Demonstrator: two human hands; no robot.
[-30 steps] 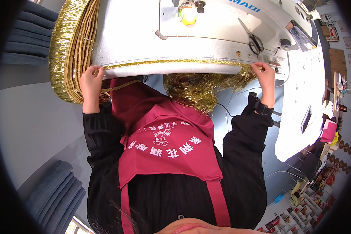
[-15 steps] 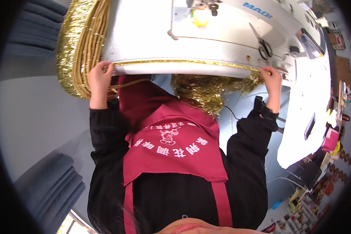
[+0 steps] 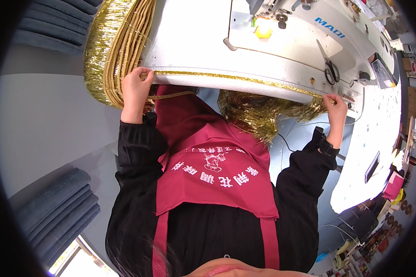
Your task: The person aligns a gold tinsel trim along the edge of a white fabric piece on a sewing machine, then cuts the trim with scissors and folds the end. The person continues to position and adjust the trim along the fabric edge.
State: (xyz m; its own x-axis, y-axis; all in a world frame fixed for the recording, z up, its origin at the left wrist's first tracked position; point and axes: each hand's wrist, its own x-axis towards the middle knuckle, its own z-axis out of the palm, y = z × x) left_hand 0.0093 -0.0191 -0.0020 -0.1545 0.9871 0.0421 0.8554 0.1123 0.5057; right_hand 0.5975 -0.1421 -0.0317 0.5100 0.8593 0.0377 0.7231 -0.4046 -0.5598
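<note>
A narrow gold tinsel trim [image 3: 235,78] is stretched along the front edge of the white sewing table. At its left end my left hand [image 3: 136,90] pinches it, fingers closed. My right hand [image 3: 336,108] grips the other end, near the table's front right corner. From there the trim runs into a loose heap of gold tinsel fringe [image 3: 249,108] that hangs below the edge, over my lap. Close by my left hand, a thick stack of folded gold fringe [image 3: 120,55] drapes over the table's left end. One gold strand crosses my dark red apron [image 3: 217,184].
On the table stands a white sewing machine [image 3: 330,27] with a lit lamp at its needle. Black-handled scissors [image 3: 329,67] lie right of the needle area. A phone-like dark panel [image 3: 382,70] sits farther right. Folded blue-grey fabric [image 3: 60,212] is at lower left.
The whole view has shifted, so the table and hands appear farther right. Both hands still hold the trim taut along the edge, and it slopes more down to the right.
</note>
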